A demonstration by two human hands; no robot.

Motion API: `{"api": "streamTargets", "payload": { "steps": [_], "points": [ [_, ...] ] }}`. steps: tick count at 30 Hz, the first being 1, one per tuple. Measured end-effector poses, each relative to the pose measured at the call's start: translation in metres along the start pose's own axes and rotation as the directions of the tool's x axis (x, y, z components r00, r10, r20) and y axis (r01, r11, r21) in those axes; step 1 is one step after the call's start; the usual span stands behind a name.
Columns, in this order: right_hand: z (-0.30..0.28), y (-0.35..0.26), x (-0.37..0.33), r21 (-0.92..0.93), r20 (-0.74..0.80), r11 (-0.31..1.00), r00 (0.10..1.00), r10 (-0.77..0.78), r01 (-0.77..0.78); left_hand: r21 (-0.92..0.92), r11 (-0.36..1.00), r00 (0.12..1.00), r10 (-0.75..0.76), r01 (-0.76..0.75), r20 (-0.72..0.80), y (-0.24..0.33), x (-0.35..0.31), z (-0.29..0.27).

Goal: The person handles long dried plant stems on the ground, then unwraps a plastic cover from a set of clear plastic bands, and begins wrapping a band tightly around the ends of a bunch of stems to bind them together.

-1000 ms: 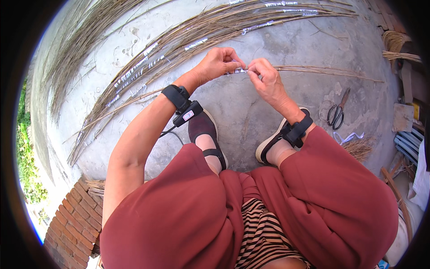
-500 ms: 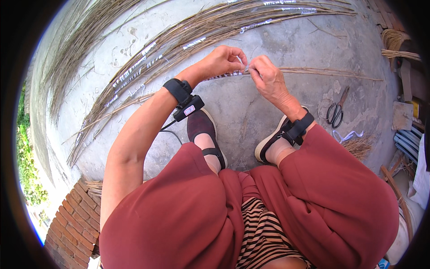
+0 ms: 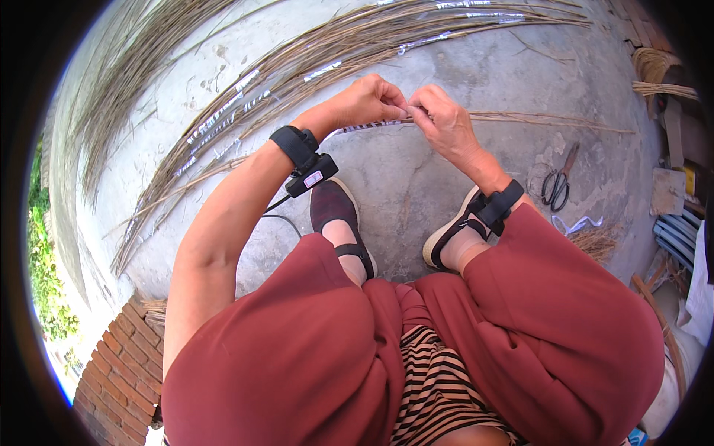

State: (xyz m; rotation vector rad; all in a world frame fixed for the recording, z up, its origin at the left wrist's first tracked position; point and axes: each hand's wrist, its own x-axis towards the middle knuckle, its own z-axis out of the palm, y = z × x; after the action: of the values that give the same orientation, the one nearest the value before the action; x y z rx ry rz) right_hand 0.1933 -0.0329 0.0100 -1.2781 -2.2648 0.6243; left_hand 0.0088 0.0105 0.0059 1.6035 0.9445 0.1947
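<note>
My left hand and my right hand meet fingertip to fingertip, both closed in a pinch, over a thin bundle of long brown sticks. A pale, printed plastic strip is wound round the bundle just below my left hand. Its end seems to be between my fingertips, though the fingers mostly hide it. The bundle lies across in front of my shoes, one end running out to the right past my right hand. Dark bands circle both my wrists.
Larger stick bundles bound with white strips lie on the concrete beyond my hands. Loose thin sticks spread at far left. Black-handled scissors, a white strip and a brown bristly bundle are at right. A brick edge borders the lower left.
My fingertips have come closer together over the bundle, and the pale strip that showed between them is now mostly hidden. The bundle and scissors stay where they were.
</note>
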Motion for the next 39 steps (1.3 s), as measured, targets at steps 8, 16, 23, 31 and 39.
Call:
{"api": "streamTargets", "payload": {
  "steps": [8, 16, 23, 31, 39],
  "points": [
    [0.001, 0.017, 0.004, 0.151, 0.219, 0.982, 0.973, 0.077, -0.112, -0.265, 0.963, 0.997, -0.024, 0.042, 0.072, -0.008, -0.005, 0.002],
    [0.003, 0.020, 0.005, 0.161, 0.361, 0.951, 0.913, 0.193, -0.265, -0.313, 0.950, 0.996, 0.004, 0.024, 0.086, -0.012, -0.007, 0.006],
    [0.002, 0.018, 0.006, 0.102, 0.309, 0.975, 0.938, 0.157, -0.197, -0.384, 0.921, 0.998, -0.052, 0.062, 0.038, -0.013, -0.006, 0.011],
    [0.000, -0.001, 0.005, 0.029, 0.208, 0.981, 0.961, 0.181, -0.191, -0.494, 0.852, 0.982, -0.185, 0.170, 0.018, -0.009, -0.003, 0.005],
    [-0.002, -0.007, 0.004, -0.038, 0.089, 0.998, 0.995, -0.049, 0.052, -0.615, 0.720, 0.938, -0.332, 0.323, 0.103, -0.017, -0.007, 0.001]
  ]
}}
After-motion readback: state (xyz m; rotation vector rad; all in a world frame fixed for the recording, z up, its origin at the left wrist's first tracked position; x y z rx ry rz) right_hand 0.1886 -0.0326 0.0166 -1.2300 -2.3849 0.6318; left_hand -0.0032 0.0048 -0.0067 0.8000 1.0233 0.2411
